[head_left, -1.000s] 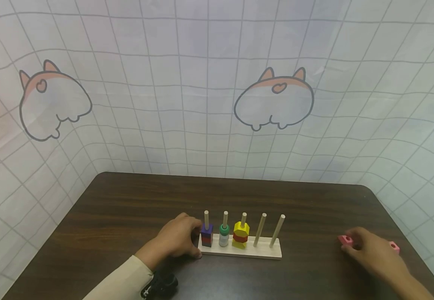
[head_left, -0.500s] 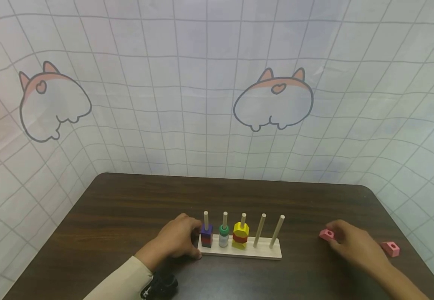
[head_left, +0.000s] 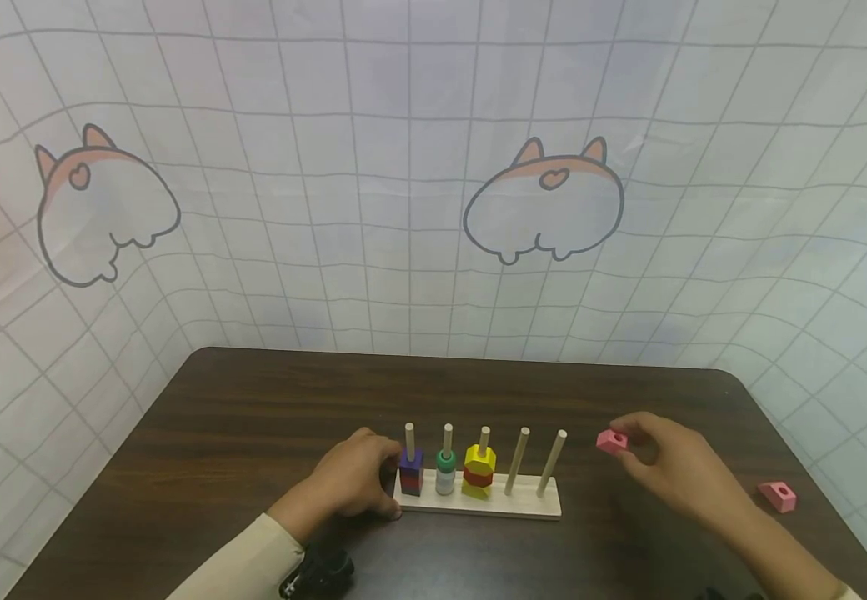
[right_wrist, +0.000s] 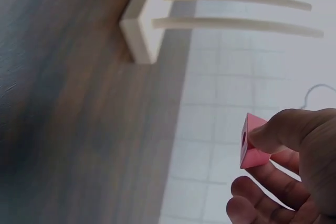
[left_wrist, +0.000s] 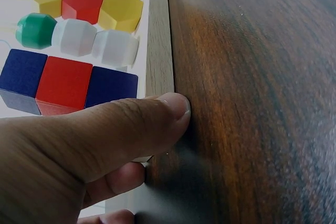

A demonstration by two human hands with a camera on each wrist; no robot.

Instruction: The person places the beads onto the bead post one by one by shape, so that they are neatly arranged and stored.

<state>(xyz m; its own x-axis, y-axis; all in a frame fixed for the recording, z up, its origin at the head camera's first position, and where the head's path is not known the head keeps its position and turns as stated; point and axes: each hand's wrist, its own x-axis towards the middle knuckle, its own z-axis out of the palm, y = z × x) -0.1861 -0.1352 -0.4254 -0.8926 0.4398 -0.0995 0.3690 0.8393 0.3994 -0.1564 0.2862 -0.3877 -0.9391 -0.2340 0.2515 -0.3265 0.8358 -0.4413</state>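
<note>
A wooden peg stand (head_left: 510, 505) with several upright pegs is on the table. My left hand (head_left: 349, 477) grips its left end, the thumb (left_wrist: 157, 116) along the front edge of the base. Blue and red cubes (left_wrist: 64, 84) fill the leftmost peg, green and white beads (left_wrist: 73, 37) the second, yellow and red faceted blocks (left_wrist: 83, 3) the third. The two right pegs are bare. My right hand (head_left: 684, 471) pinches a pink block (head_left: 611, 442) with a hole between thumb and fingers, off the table, to the right of the stand.
Another pink block (head_left: 778, 496) lies on the dark wood table (head_left: 291, 392) near its right edge. Behind the table hangs a white gridded cloth (head_left: 388, 275) with animal drawings. A black strap device (head_left: 318, 573) is at my left wrist.
My right hand has carried the pink block left and up toward the stand, uncovering the other pink block at the right. The left hand stays on the stand.
</note>
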